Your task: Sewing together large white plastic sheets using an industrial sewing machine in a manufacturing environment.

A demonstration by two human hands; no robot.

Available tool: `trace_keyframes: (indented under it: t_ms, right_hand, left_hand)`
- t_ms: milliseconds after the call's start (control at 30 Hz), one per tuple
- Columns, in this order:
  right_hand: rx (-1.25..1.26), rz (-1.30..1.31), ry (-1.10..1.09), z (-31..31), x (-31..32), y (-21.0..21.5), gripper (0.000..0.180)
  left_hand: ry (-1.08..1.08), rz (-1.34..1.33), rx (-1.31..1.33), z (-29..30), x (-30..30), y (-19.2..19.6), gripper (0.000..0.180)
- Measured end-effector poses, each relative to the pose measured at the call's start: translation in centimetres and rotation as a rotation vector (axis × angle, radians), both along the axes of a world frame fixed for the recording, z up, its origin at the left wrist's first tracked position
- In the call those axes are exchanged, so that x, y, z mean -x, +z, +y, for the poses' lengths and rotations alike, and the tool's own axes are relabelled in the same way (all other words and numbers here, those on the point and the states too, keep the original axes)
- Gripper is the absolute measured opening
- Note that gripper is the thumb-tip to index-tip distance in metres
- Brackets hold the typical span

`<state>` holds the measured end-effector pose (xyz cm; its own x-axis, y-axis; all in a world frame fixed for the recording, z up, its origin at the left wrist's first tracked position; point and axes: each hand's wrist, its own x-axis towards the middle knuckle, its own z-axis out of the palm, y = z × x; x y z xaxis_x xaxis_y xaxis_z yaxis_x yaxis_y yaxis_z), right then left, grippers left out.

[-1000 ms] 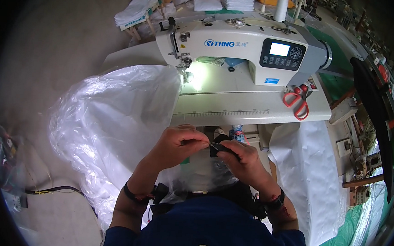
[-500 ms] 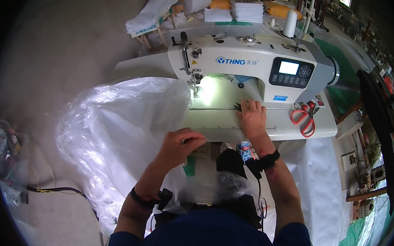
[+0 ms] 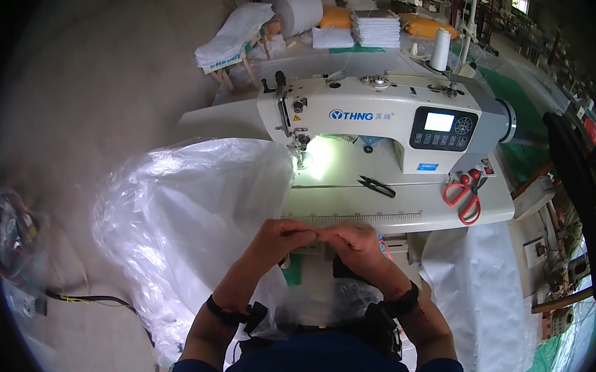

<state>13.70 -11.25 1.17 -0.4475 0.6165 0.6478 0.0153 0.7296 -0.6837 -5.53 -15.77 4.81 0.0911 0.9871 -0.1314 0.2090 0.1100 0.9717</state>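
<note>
The left hand (image 3: 281, 241) has its grip pressed together at thumb and finger; anything thin between them is too small to make out. The right hand (image 3: 357, 245) meets it fingertip to fingertip near the middle of the frame, its thumb hidden, so its grip cannot be told. Just above, on the pale counter (image 3: 332, 197), lie black snips (image 3: 379, 187), apart from both hands. A white sewing machine (image 3: 399, 117) stands behind, its lamp lit. Red-handled scissors (image 3: 472, 192) lie right of the snips. Clear plastic sheeting (image 3: 192, 213) spreads across the left; white sheeting (image 3: 473, 295) hangs at lower right.
</note>
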Motion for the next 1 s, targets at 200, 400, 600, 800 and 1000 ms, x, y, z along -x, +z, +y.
trace_keyframes:
  t_ms: [200,400,600,800,1000]
  right_hand:
    - [0.31,0.024,-0.295,1.3,-0.2,-0.8,0.006]
    - [0.132,0.102,-0.688,4.7,-8.5,2.1,0.023]
    - [-0.134,0.362,-0.976,10.1,-18.9,9.1,0.021]
    - [0.161,0.113,-0.568,8.6,-10.0,4.4,0.014]
    - [0.753,0.15,-0.178,11.3,2.3,-3.3,0.013]
  left_hand:
    - [0.118,0.325,-0.373,5.2,1.4,-2.4,0.011]
    - [-0.157,0.503,-0.771,14.2,5.3,-7.8,0.012]
    - [0.259,0.54,-0.648,18.0,9.7,-10.2,0.012]
    - [0.318,0.496,-0.559,19.1,8.4,-10.7,0.013]
    - [0.376,0.414,-0.456,19.2,7.9,-10.4,0.016]
